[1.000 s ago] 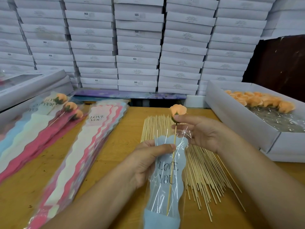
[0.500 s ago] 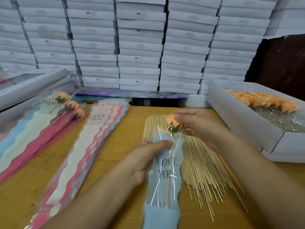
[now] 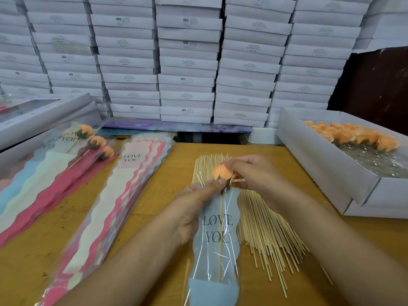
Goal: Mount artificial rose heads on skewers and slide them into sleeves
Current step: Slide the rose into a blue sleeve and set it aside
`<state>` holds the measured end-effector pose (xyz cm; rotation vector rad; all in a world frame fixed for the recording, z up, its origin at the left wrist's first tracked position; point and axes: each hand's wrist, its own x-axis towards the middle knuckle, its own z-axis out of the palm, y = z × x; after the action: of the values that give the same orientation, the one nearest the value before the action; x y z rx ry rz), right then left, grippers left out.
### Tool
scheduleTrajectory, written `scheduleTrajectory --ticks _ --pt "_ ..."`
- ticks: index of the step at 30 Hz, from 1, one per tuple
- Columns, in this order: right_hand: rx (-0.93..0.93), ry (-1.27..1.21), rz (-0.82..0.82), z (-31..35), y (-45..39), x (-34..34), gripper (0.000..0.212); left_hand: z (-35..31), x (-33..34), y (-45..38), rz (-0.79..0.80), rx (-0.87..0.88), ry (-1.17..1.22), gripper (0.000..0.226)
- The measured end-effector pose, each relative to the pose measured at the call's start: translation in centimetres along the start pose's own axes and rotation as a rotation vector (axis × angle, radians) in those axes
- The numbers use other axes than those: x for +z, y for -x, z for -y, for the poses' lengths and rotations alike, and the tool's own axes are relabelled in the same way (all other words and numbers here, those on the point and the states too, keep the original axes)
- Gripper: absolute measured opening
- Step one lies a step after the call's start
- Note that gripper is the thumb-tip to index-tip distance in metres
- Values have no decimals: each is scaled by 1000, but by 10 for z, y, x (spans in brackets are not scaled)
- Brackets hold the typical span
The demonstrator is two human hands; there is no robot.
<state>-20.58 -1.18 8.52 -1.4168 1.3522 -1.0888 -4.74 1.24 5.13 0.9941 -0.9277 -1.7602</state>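
Over desk [image 3: 172, 173], centre: left hand [image 3: 194, 208] pinches mouth of blue "LOVE YOU" sleeve [image 3: 217, 244], thumb on top. Right hand [image 3: 254, 175] grips peach rose [image 3: 221, 172] at sleeve mouth, fingers curled round it. Skewer [image 3: 220, 239] under rose runs down inside sleeve. Loose skewers [image 3: 267, 235] fanned on desk beneath. Sleeve stack [image 3: 123, 199] to left; three finished roses [image 3: 95, 140] far left. Box [image 3: 326, 164] of rose heads at right.

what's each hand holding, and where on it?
Left hand pinches the blue sleeve at its top opening; right hand pinches the rose head.
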Motion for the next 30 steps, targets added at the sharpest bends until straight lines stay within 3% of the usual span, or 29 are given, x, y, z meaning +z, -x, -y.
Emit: scheduleTrajectory --ticks 5,10,13,18,22,26,28,30 --pt "16 45 8 -2 -1 2 42 -2 -1 -1 6 -13 0 11" --pt "22 102 54 1 4 7 43 -5 -4 -1 2 -29 -2 43" --pt "55 122 89 2 5 6 50 -5 -5 -2 9 -21 -11 50" --pt "34 222 145 6 6 -1 42 -5 -5 -4 0 16 -61 52" --pt "53 262 115 6 5 -3 47 -4 -7 -3 -10 -14 -38 61" --pt "98 292 206 7 5 -6 52 -3 -9 -4 -13 -8 -72 64" --pt "86 300 237 7 6 -8 48 -2 -10 -4 -20 -24 -44 64" --pt "35 276 167 8 7 -10 35 -4 -10 -5 -12 -45 -1 52"
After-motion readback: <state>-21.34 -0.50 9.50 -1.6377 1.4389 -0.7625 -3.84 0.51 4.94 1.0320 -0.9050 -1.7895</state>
